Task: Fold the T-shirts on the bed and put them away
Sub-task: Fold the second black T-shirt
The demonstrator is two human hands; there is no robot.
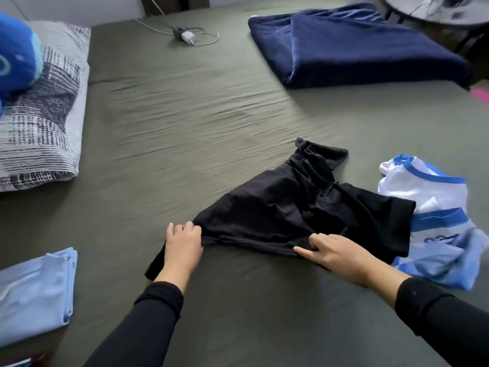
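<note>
A black T-shirt (280,207) lies crumpled on the olive-green bed sheet (185,115), bunched toward its far end. My left hand (182,245) grips its near edge at the left corner, fingers curled into the cloth. My right hand (336,251) pinches the same edge further right, thumb stretched along the hem. A white and blue T-shirt (434,215) lies unfolded to the right, partly under the black one. A folded light-blue T-shirt (34,292) rests at the bed's near left.
A folded navy blanket (352,46) lies at the far right. A patterned pillow (42,109) with a blue plush toy (16,54) is at the left. A charger with cables (188,35) sits at the far middle. A round table (436,9) stands beyond the bed.
</note>
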